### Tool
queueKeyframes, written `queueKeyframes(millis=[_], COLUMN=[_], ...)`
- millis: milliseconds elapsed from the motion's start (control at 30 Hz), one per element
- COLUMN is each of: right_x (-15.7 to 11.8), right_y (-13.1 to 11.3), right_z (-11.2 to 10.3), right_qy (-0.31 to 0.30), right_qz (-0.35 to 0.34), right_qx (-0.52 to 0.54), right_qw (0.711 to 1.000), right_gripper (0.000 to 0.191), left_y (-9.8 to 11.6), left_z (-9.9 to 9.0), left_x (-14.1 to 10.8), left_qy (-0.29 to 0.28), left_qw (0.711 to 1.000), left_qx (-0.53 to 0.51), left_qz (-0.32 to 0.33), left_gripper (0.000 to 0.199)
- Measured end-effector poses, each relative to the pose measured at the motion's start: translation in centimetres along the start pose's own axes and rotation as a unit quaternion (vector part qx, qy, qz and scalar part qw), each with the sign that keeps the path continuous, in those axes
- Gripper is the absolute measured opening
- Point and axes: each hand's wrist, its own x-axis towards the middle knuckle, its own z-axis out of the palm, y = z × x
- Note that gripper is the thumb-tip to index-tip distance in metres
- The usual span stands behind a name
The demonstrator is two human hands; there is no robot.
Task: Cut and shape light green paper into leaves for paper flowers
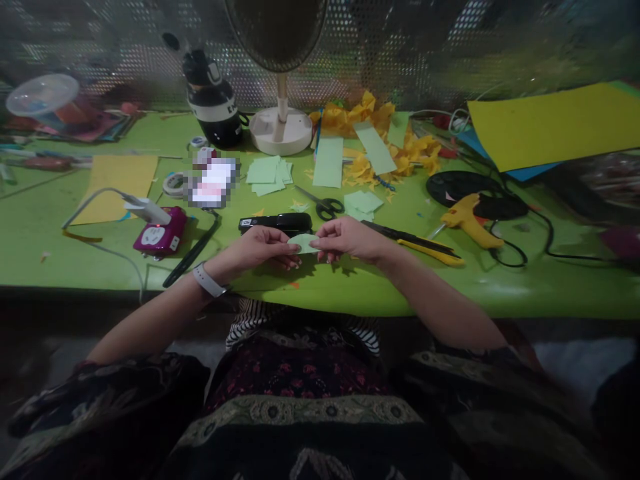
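Note:
A small light green paper piece [305, 244] is held between my two hands, near the table's front edge. My left hand [267, 246] pinches its left end between thumb and fingers. At its right end, my right hand [345, 240] pinches it the same way. Just behind my left hand lies a black stapler [275, 223]. Black scissors [329, 208] rest behind the paper. Beyond them is a stack of green paper squares [269, 175], and more cut green pieces [363, 203] lie behind my right hand.
Yellow paper flowers [367, 115] and green strips [329, 162] lie at the back, beside a fan [281, 130] and a bottle [216, 115]. A yellow glue gun [470, 220] and a cutter [433, 253] are at right, a purple power adapter [161, 233] at left.

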Motion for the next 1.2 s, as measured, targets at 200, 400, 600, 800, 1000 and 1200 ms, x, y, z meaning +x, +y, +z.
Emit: queueKeyframes(millis=[200, 400, 600, 800, 1000, 1200], right_x=[-0.1, 0.6, 1.8, 2.2, 2.5, 2.9], right_y=[-0.2, 0.3, 1.2, 1.0, 1.0, 0.9], right_z=[0.0, -1.5, -2.0, -1.2, -1.3, -1.5], right_qy=[0.006, 0.017, 0.041, 0.034, 0.073, 0.068], right_qz=[0.002, 0.023, 0.045, 0.072, 0.059, 0.063], right_qx=[0.002, -0.011, -0.001, 0.000, 0.026, 0.024], right_qw=[1.000, 1.000, 0.998, 0.997, 0.995, 0.995], right_gripper=[0.022, 0.020, 0.017, 0.019, 0.018, 0.016], left_y=[0.5, 1.6, 3.6, 3.7, 3.6, 4.7], left_z=[0.4, -0.3, -1.9, -3.3, -3.9, -3.6], left_x=[0.1, -0.5, -0.7, 0.3, 1.7, 4.0], left_qy=[0.009, 0.081, 0.211, 0.248, 0.241, 0.229], left_qw=[1.000, 0.994, 0.957, 0.943, 0.937, 0.902], left_qx=[0.003, 0.050, 0.114, 0.129, 0.143, 0.305], left_qz=[-0.014, 0.061, 0.166, 0.180, 0.210, 0.201], left_gripper=[0.016, 0.017, 0.017, 0.022, 0.021, 0.028])
